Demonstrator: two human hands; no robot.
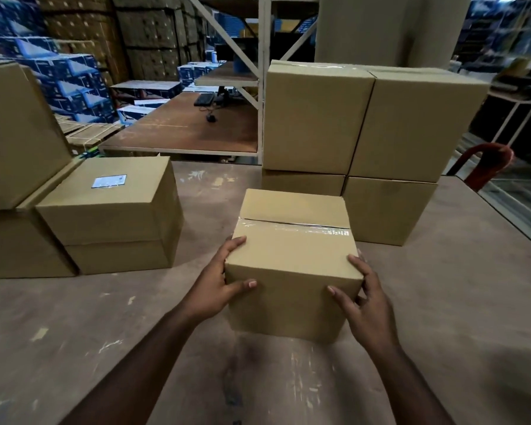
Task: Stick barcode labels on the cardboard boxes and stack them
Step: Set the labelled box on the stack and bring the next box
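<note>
Left hand [218, 286] and right hand [362, 299] grasp near corners of taped box [292, 262], thumbs on front face, arms outstretched over desk [74, 332].

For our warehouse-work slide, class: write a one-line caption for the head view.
Both hands, left hand and right hand, grip a taped cardboard box on the table beside a labelled box.

Both bare arms extended forward; left hand [218, 283] and right hand [362, 297] curled around opposite near corners of taped brown cardboard box [292, 259], thumbs on front face.
</note>
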